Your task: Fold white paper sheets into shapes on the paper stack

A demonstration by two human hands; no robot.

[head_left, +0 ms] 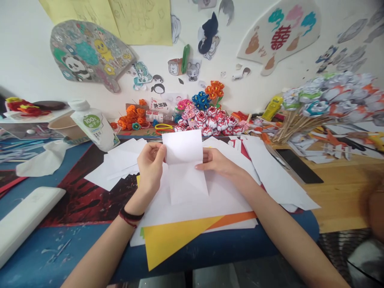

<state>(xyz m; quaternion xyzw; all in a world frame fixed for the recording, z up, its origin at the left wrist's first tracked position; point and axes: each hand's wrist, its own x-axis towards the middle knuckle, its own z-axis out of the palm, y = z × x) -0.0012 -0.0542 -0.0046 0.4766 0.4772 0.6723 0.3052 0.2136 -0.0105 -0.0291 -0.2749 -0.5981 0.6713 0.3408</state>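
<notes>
Between my two hands I hold a white sheet of paper (186, 176), creased across its upper part so that the top section stands up toward me. My left hand (152, 162) pinches its left edge near the crease, thumb in front. On the opposite edge, my right hand (213, 161) grips the paper with thumb and fingers, some fingertips hidden behind it. Beneath lies a stack of larger white paper (228, 200), with a yellow sheet (177, 238) and an orange strip (232, 221) showing at its front edge.
Loose white sheets (120, 162) fan out at left, beside a white bottle (93, 124) and a long white case (28, 222). Paper flowers (210, 120) line the back by the wall. At right are more white sheets (276, 176), a black flat strip (300, 166) and flowers on sticks (330, 98).
</notes>
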